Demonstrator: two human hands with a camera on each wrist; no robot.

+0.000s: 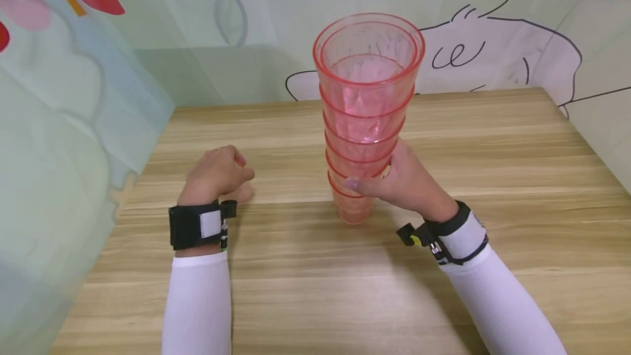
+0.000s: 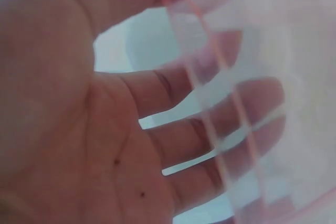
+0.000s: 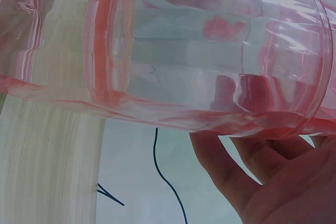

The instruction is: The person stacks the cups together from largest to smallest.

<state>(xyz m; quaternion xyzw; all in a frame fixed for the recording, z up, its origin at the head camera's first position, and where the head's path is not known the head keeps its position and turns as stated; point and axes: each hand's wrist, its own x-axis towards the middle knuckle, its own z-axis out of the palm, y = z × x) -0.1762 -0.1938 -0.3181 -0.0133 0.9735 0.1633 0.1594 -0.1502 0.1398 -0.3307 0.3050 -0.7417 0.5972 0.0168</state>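
Note:
A tall stack of translucent pink plastic cups (image 1: pixel 365 125) stands upright, mouths upward, right of the middle in the head view. My right hand (image 1: pixel 406 179) grips its lower part from the right, thumb across the front. In the right wrist view, fingers (image 3: pixel 218 169) reach behind the cups (image 3: pixel 178 51). Whether the base touches the table cannot be told. Left of the stack, my left hand (image 1: pixel 217 174) is apart from it, fingers loosely bent. The left wrist view shows a blurred, see-through cup rim (image 2: pixel 210 114) overlapping the spread fingers (image 2: pixel 181 140); contact is unclear.
The wood-grain table (image 1: pixel 305 289) lies under both hands. Behind it runs a pale wall covering (image 1: pixel 197 26) with line drawings, meeting the table's back edge. A printed panel (image 1: pixel 49 141) borders the left side. Both wrists wear black straps with small cameras.

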